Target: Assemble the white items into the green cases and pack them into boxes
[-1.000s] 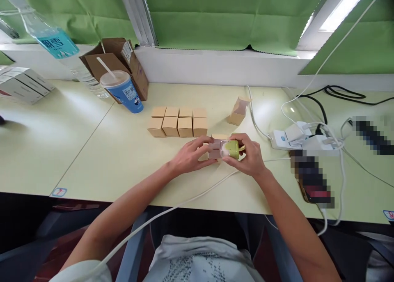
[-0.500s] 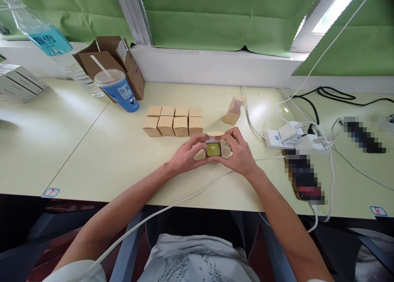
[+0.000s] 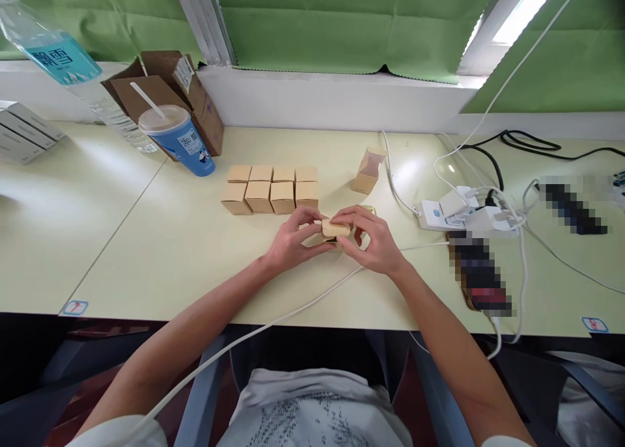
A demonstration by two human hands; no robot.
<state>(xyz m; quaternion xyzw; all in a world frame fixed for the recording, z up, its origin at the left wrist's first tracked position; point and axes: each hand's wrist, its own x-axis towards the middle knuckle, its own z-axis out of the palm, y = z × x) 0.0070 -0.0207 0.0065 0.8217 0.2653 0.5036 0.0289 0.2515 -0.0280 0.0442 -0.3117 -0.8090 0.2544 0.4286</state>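
Observation:
Both my hands hold a small tan cardboard box (image 3: pixel 334 228) just above the pale table (image 3: pixel 146 252) near its front middle. My left hand (image 3: pixel 293 242) grips the box's left side with curled fingers. My right hand (image 3: pixel 374 239) grips its right side, fingers pressing the top flap down. The green item seen earlier inside the box is now hidden. Several closed tan boxes (image 3: pixel 271 190) stand in two rows just behind my hands. One open tan box (image 3: pixel 367 171) lies tilted at the back right.
A blue cup with a straw (image 3: pixel 178 138), a water bottle (image 3: pixel 73 69) and a brown carton (image 3: pixel 166 89) stand at the back left. White boxes (image 3: pixel 24 131) lie at the far left. A power strip with plugs and cables (image 3: pixel 463 216) and a blurred phone (image 3: pixel 478 274) lie to the right.
The green item went into the small box and the top flap has been folded down over it. Both hands stayed on the box.

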